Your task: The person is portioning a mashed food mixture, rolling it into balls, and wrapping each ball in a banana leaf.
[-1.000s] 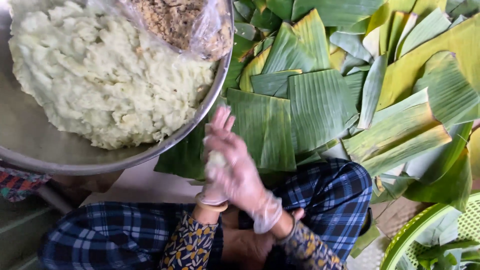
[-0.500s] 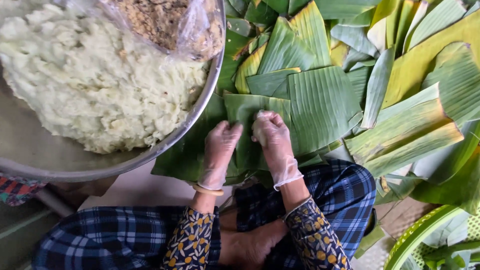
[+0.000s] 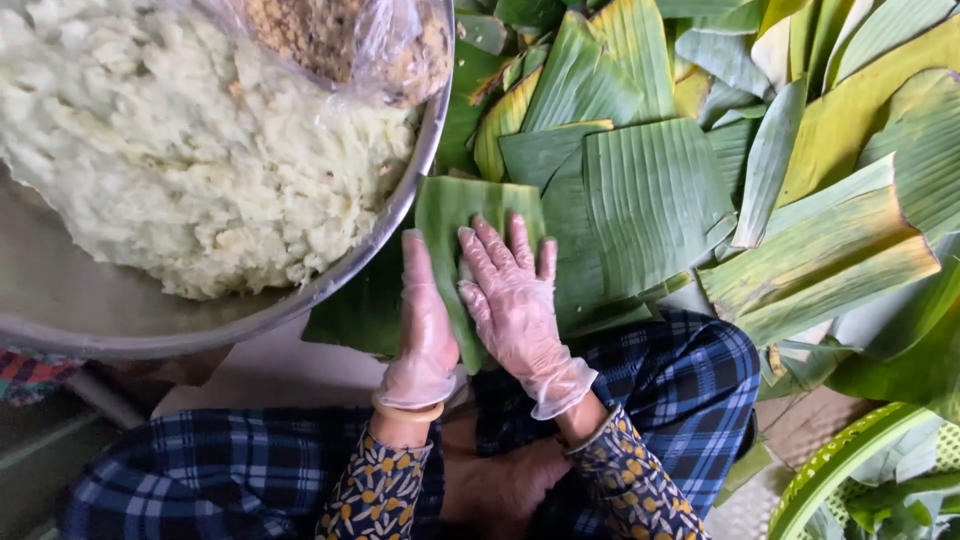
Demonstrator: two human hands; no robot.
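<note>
Head view: both hands (image 3: 470, 310) flat on banana leaf (image 3: 470, 205), bowl rim (image 3: 400, 215) adjacent.

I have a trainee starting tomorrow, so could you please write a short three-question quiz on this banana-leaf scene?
1. True or false: both hands wear clear gloves.
2. What do the left hand and right hand press on? A) a plate B) a banana leaf piece C) a cloth
3. What fills the metal bowl?

Key
1. True.
2. B: both lie flat on the banana leaf piece, at the edge of the leaf pile.
3. The metal bowl holds a pale, lumpy mash, with a plastic bag of brown crumbs on top.
</note>
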